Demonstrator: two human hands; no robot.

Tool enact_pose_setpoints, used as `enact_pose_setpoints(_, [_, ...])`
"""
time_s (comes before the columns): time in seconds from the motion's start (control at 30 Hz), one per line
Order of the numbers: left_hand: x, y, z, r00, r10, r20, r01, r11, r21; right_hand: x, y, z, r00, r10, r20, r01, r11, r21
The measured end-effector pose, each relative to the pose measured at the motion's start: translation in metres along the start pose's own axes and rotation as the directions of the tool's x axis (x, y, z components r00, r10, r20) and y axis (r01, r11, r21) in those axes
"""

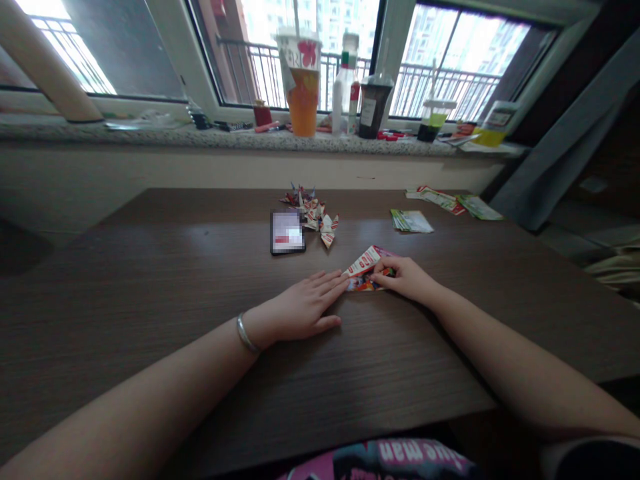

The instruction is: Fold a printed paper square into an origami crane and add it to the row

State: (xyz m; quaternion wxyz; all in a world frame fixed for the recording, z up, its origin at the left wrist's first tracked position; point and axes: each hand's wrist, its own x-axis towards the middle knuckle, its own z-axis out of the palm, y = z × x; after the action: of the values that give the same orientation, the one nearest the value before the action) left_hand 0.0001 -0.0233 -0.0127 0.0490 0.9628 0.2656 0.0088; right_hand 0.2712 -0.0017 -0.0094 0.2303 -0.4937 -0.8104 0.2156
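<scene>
A folded piece of colourful printed paper [363, 263] lies on the brown table between my hands. My left hand [310, 303] is flat on the tabletop, fingers stretched out, its fingertips touching the paper's left corner. At the paper's right side, my right hand [403, 277] has its fingers curled and pinched on the paper, hiding part of it. Beyond the paper sit several folded paper figures [315, 212] in a small heap. A phone [287, 232] with a lit screen rests against the heap's left side.
A stack of printed paper sheets [411, 221] and more loose sheets [440, 199] lie at the back right of the table [150, 280]. On the windowsill [225, 138] stand an orange drink cup [303, 100], a clear bottle [343, 93], a dark drink cup [374, 107] and pens.
</scene>
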Motion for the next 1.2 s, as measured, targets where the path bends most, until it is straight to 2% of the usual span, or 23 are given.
enact_pose_setpoints(0.17, [0.0,0.002,-0.002,1.0,0.018,0.015,-0.018,1.0,-0.005,0.002,0.004,0.002,0.996,0.058,-0.066,-0.06,0.998,-0.022])
enact_pose_setpoints(0.3, [0.002,0.004,-0.004,0.999,0.022,0.028,-0.022,1.0,-0.01,0.002,0.002,0.002,0.992,0.08,-0.094,-0.09,0.991,-0.101])
enact_pose_setpoints(0.5, [0.003,0.003,-0.004,1.0,0.026,0.005,-0.026,0.999,-0.028,0.002,0.002,0.0,0.989,-0.094,-0.111,0.074,0.982,-0.171])
enact_pose_setpoints(0.6, [0.002,0.002,-0.003,1.0,0.028,-0.003,-0.028,0.999,-0.033,0.002,0.003,-0.003,0.98,-0.153,-0.126,0.116,0.958,-0.262])
enact_pose_setpoints(0.67, [0.002,0.002,-0.003,0.999,0.031,-0.007,-0.031,0.999,-0.036,0.003,0.005,-0.003,0.98,-0.174,-0.092,0.137,0.94,-0.311])
enact_pose_setpoints(0.8, [0.003,0.003,-0.004,0.999,0.031,-0.014,-0.031,0.999,-0.041,0.007,0.01,0.0,0.996,-0.094,0.006,0.093,0.966,-0.24])
enact_pose_setpoints(0.93, [0.004,0.003,-0.005,0.999,0.023,-0.026,-0.024,0.998,-0.056,0.011,0.015,0.002,0.999,-0.039,0.011,0.041,0.976,-0.216])
enact_pose_setpoints(1.2, [0.004,-0.001,-0.002,0.993,0.019,-0.114,-0.033,0.993,-0.116,0.013,0.013,0.002,1.0,0.013,0.002,-0.012,0.973,-0.231])
